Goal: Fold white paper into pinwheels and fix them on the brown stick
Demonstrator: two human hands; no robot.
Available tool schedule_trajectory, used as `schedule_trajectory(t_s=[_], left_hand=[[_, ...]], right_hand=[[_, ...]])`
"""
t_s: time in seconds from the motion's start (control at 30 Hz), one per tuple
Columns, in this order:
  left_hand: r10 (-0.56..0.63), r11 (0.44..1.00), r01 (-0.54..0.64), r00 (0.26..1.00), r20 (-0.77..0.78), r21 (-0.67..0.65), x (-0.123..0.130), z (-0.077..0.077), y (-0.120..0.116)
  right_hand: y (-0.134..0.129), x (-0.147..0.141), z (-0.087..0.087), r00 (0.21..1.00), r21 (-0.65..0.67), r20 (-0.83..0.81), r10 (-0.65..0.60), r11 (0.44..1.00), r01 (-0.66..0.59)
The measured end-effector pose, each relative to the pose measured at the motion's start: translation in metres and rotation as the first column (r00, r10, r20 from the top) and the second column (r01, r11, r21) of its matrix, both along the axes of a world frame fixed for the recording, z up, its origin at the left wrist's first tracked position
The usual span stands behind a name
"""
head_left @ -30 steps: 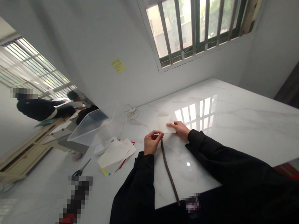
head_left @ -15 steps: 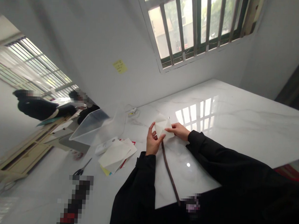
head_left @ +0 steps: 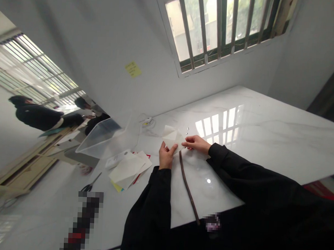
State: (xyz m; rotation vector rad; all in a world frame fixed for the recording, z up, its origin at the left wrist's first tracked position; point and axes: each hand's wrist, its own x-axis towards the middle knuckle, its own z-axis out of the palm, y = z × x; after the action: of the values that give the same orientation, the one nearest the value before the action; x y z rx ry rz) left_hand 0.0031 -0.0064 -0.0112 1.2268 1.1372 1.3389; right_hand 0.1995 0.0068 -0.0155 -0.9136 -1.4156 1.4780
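Observation:
A piece of off-white folded paper (head_left: 172, 136) is held above the marble-patterned table (head_left: 266, 136). My left hand (head_left: 166, 156) grips its lower edge, thumb on top. At its right corner, the fingers of my right hand (head_left: 195, 143) are pinched on the paper. Below the paper, a thin brown stick (head_left: 188, 188) runs down to the table's near edge. Two tiny shiny bits (head_left: 188, 129) lie just beyond my right hand.
Left of my hands are stacked papers (head_left: 128, 171), a clear plastic bin (head_left: 102, 137) and black scissors (head_left: 91, 184). A white cable (head_left: 147, 122) lies near the wall. Two people sit at a far desk. A blurred dark object (head_left: 85, 221) is at lower left.
The paper has shifted left and its creased shape looks different. My left hand has moved slightly left, its fingers now closer together. A second shiny bit shows beside the first.

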Motion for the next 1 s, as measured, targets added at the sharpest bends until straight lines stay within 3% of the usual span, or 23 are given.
schedule_trajectory(t_s=[0.27, 0.6, 0.73, 1.0], left_hand=[[0.036, 0.999, -0.035, 0.999, 0.033, -0.013, -0.002, -0.003, 0.004], [0.041, 0.999, -0.041, 0.999, 0.014, -0.025, -0.003, -0.003, 0.004], [0.061, 0.998, -0.061, 0.998, 0.004, 0.010, -0.004, -0.004, 0.006], [0.078, 0.996, -0.076, 0.996, 0.050, -0.049, -0.001, 0.001, 0.002]], right_hand=[[0.004, 0.000, -0.005, 0.998, -0.002, 0.045, -0.047, 0.999, 0.047], [0.008, 0.001, -0.016, 0.986, 0.086, 0.124, -0.113, 0.991, 0.103], [0.007, 0.002, -0.016, 0.981, 0.112, 0.163, -0.109, 0.989, 0.092], [0.005, 0.002, -0.014, 0.971, 0.136, 0.228, -0.075, 0.990, 0.045]])
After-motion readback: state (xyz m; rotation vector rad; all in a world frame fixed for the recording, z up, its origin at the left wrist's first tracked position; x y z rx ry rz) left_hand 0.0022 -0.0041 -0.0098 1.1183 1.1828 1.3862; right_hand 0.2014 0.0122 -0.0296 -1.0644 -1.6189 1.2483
